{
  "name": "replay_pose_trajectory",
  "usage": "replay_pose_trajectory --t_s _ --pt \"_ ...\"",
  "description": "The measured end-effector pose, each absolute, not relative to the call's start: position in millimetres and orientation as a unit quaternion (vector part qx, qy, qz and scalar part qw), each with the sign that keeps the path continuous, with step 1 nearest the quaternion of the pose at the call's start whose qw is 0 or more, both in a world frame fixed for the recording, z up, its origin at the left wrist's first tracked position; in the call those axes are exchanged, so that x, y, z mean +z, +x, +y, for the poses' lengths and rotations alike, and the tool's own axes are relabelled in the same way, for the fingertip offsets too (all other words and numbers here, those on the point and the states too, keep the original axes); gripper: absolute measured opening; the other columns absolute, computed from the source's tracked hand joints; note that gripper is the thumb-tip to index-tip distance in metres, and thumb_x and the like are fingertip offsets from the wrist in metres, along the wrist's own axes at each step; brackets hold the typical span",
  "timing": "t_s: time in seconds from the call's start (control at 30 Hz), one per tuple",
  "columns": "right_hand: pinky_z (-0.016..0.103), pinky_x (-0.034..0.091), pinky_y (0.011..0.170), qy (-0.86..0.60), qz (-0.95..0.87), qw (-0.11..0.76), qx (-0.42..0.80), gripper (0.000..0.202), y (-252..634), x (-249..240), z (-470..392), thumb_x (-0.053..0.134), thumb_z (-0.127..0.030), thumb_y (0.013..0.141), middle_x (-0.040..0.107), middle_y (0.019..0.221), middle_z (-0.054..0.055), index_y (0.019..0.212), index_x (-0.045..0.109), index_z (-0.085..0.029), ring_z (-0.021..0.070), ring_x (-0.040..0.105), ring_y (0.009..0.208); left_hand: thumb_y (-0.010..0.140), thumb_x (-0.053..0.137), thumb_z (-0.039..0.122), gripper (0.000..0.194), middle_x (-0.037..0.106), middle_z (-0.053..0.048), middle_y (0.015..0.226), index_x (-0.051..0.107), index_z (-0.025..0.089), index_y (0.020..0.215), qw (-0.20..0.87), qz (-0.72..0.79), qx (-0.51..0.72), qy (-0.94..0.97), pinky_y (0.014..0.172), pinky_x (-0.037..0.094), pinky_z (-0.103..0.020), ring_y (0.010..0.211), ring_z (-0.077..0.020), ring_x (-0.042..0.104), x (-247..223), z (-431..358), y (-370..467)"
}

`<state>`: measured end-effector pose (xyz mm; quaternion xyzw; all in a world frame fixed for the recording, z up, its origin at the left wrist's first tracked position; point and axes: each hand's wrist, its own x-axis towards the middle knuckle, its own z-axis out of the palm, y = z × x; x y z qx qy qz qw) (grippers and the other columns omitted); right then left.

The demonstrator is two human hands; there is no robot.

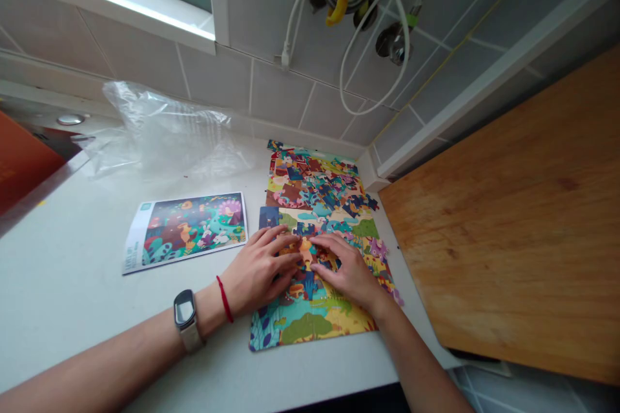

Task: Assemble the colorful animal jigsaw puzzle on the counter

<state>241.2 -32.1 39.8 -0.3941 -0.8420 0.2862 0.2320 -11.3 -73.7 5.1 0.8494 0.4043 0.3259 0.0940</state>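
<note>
A colourful jigsaw puzzle (310, 329) of cartoon animals and plants lies on the white counter, its lower part fitted together. My left hand (264, 264) rests flat over its left middle, fingers stretched and slightly spread, pointing right. From the other side my right hand (347, 268) touches the puzzle with thumb and forefinger apart. Between both hands' fingertips lies an orange animal puzzle piece (306, 253); I cannot tell whether either hand grips it. Loose puzzle pieces (327, 190) are heaped over the upper part. My hands partly cover the middle.
Left of the puzzle lies a picture sheet (194, 229) with a curled edge. A crumpled clear plastic bag (159, 135) sits near the tiled wall. A wooden board (508, 219) stands close on the right. A white cable (346, 71) and hoses hang above.
</note>
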Motion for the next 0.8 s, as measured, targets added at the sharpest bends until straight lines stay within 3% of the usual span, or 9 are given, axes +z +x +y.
replay_pose_trajectory --t_s 0.33,0.57,0.8 --pt "0.056 0.041 0.124 -0.39 -0.844 0.233 0.286 0.05 250.6 30.6 -34.7 0.085 -0.019 0.086 0.076 0.127 0.005 0.131 0.068 -0.032 0.026 0.071 0.12 0.106 0.054 0.028 0.028 0.067 -0.005 0.145 0.074 0.029 0.124 0.09 0.41 0.299 0.857 0.11 0.048 -0.059 0.138 -0.0357 0.056 5.0 -76.5 -11.4" --pt "0.052 0.049 0.116 -0.386 -0.85 0.246 0.26 0.046 253.1 38.8 -32.5 0.087 -0.024 0.086 0.074 0.129 0.007 0.128 0.07 -0.031 0.0279 0.065 0.126 0.105 0.056 0.027 0.03 0.069 -0.007 0.143 0.068 0.024 0.132 0.105 0.412 0.302 0.854 0.112 0.049 -0.054 0.138 -0.0333 0.057 4.9 -75.5 -12.8" --pt "0.051 0.05 0.11 -0.374 -0.855 0.244 0.264 0.034 251.2 40.0 -32.7 0.083 -0.023 0.09 0.075 0.117 0.007 0.121 0.071 -0.027 0.0275 0.066 0.117 0.102 0.05 0.014 0.026 0.074 -0.009 0.127 0.067 0.021 0.12 0.134 0.419 0.326 0.837 0.109 0.051 -0.048 0.131 -0.0293 0.06 13.1 -74.9 -15.7"
